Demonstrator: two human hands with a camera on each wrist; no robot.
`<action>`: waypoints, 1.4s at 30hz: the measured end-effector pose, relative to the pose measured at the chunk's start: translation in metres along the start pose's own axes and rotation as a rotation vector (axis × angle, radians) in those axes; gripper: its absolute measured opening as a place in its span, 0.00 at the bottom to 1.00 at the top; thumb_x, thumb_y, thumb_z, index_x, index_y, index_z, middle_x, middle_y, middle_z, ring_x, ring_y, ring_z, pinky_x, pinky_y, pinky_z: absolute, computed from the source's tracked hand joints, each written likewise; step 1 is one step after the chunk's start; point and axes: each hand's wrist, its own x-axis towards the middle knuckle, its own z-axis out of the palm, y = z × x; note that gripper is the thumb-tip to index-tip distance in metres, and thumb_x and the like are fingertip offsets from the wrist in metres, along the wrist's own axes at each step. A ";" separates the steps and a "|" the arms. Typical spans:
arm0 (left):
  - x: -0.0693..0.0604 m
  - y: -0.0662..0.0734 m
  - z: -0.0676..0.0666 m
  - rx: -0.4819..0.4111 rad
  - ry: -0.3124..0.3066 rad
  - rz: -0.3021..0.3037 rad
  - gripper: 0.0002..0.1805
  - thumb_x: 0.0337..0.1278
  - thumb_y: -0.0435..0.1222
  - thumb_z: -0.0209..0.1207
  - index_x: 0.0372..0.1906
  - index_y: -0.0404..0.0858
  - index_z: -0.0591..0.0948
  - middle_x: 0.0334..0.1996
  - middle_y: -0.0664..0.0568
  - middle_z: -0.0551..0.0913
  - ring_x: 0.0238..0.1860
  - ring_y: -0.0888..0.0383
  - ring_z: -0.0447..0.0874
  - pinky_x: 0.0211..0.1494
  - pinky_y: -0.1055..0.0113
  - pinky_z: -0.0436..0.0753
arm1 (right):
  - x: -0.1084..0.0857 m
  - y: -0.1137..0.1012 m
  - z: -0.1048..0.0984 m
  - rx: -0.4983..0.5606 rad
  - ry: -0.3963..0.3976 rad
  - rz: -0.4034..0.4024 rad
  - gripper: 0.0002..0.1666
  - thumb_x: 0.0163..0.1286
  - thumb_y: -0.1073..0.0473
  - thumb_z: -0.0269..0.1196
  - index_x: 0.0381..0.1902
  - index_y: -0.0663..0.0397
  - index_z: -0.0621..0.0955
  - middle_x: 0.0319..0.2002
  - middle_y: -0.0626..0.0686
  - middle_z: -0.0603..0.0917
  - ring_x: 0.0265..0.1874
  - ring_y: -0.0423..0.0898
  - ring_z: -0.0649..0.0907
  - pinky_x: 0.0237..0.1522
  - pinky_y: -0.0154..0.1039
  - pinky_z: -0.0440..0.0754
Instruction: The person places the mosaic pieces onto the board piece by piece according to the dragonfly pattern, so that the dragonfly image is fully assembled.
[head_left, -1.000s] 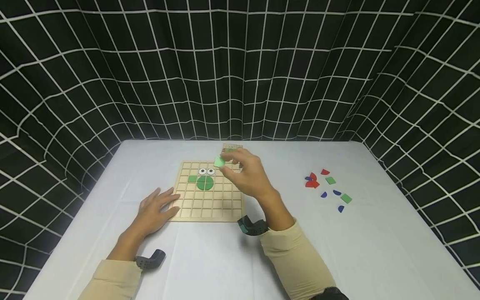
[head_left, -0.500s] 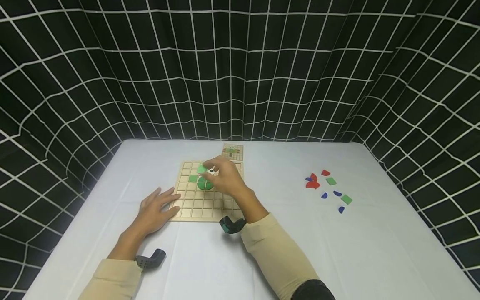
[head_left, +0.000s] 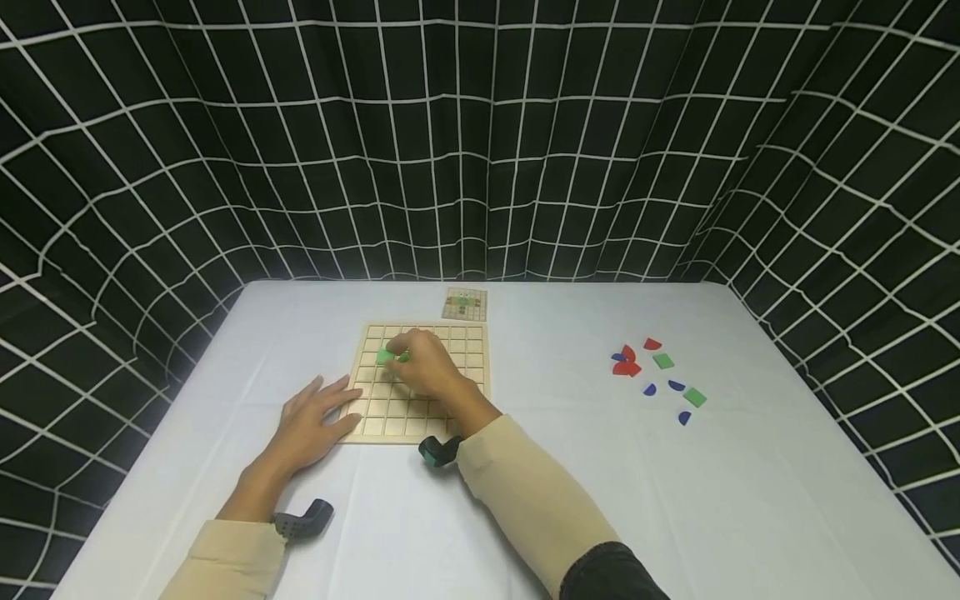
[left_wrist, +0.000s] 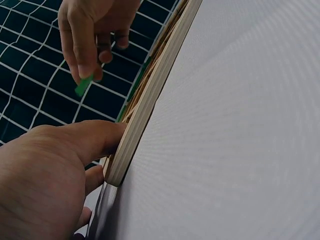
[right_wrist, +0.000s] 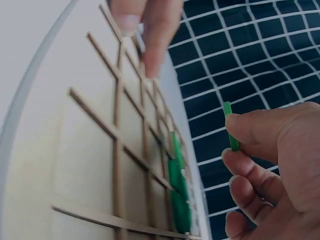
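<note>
My right hand (head_left: 426, 365) is over the upper left part of a wooden grid board (head_left: 396, 408). It pinches a thin green square tile (right_wrist: 230, 126) between thumb and fingertips. In the right wrist view the tile stands apart from the board, seen edge-on. Green pieces (right_wrist: 179, 197) lie in the board's cells there; in the head view my right hand mostly covers them and hides the eye pieces. My left hand (head_left: 303, 423) rests at the board's left edge, its fingers spread and touching the frame.
A small pattern card (head_left: 465, 304) lies behind the board. To the right on the white table are scattered red pieces (head_left: 623, 367), blue half-circles (head_left: 649, 389) and green squares (head_left: 695, 397). A black curtain with white grid lines (head_left: 487, 167) surrounds the table.
My right hand has moved left and down with the green tile, from above the board's top right to its upper left. The pattern card is now uncovered. My left hand has stayed put.
</note>
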 end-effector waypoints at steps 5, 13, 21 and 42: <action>-0.002 0.001 -0.001 0.002 0.007 0.009 0.24 0.61 0.45 0.62 0.61 0.43 0.78 0.70 0.45 0.64 0.72 0.37 0.44 0.68 0.36 0.40 | 0.004 0.004 0.010 -0.091 -0.049 0.018 0.19 0.66 0.55 0.67 0.52 0.55 0.83 0.48 0.50 0.83 0.49 0.45 0.78 0.51 0.36 0.77; -0.003 0.001 0.000 0.001 0.018 0.012 0.23 0.61 0.45 0.62 0.61 0.42 0.78 0.70 0.44 0.64 0.72 0.36 0.44 0.69 0.36 0.40 | 0.008 0.007 0.019 -0.200 -0.114 0.018 0.17 0.67 0.57 0.65 0.52 0.55 0.83 0.47 0.50 0.82 0.52 0.46 0.77 0.54 0.35 0.76; -0.003 0.001 0.001 -0.007 0.024 0.015 0.23 0.61 0.44 0.62 0.60 0.42 0.78 0.70 0.44 0.65 0.72 0.37 0.44 0.68 0.36 0.40 | 0.010 0.007 0.022 -0.298 -0.127 0.013 0.17 0.65 0.55 0.66 0.52 0.50 0.84 0.44 0.47 0.80 0.46 0.44 0.75 0.51 0.35 0.76; -0.001 0.004 0.000 0.018 0.030 -0.019 0.24 0.60 0.45 0.62 0.61 0.43 0.78 0.70 0.46 0.64 0.72 0.38 0.44 0.69 0.36 0.40 | -0.027 -0.020 -0.069 -0.124 0.056 -0.150 0.19 0.64 0.54 0.67 0.52 0.53 0.83 0.43 0.50 0.80 0.47 0.49 0.78 0.47 0.42 0.77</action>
